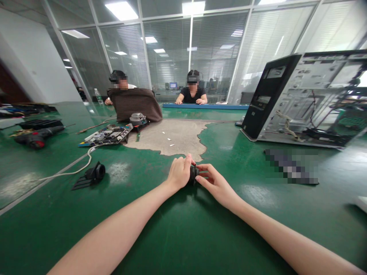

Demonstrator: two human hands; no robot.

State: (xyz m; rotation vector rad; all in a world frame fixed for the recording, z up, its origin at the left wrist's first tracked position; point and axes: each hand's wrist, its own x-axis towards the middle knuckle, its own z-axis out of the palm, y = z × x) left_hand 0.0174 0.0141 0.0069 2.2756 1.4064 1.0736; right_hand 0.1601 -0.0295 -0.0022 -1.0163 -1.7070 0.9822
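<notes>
Both my hands meet low over the green tabletop (160, 236), around a small black part (194, 174) with a round body and a wider rim. My left hand (179, 172) is closed on its left side, thumb up, and hides much of it. From the right, my right hand (213, 180) pinches the rim between thumb and fingertips. What kind of part it is, I cannot tell. To the left lies a black plastic piece (93, 173) with a round opening and a slatted flat end.
An opened computer case (269, 103) stands at right, near a pixelated strip (292, 167). Left are a circuit board (107, 135), a power drill (38, 137) and a pale cable (86, 162). Two people sit across the table, one behind a brown cloth-covered shape (136, 101).
</notes>
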